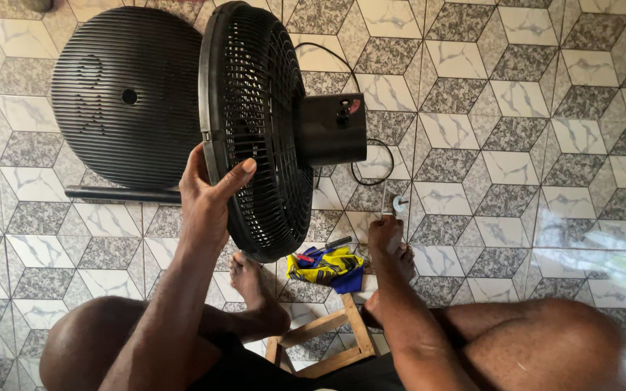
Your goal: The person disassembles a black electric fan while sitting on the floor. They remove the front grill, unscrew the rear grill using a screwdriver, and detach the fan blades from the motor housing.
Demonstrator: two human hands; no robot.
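— What's lying at your far left?

— A round black fan grille (126,95) flat on the tiled floor (545,145), with a black tube (121,194) along its near edge.

— And your left hand (208,199)?

— It's closed around the rim of the fan head (255,130), thumb hooked over the front of the cage, holding it upright on edge. The black motor housing (332,130) sticks out to the right, its cord (371,156) looping onto the floor.

— What sits below the fan?

— A yellow and blue cloth (327,266) beside your foot (249,282), with a screwdriver (325,249) resting on it, and a wooden stool (331,337) under you.

— Your right hand (387,235)?

— Down at the floor, fingers curled near a small white ring-shaped part (399,204); you can't tell whether it grips anything.
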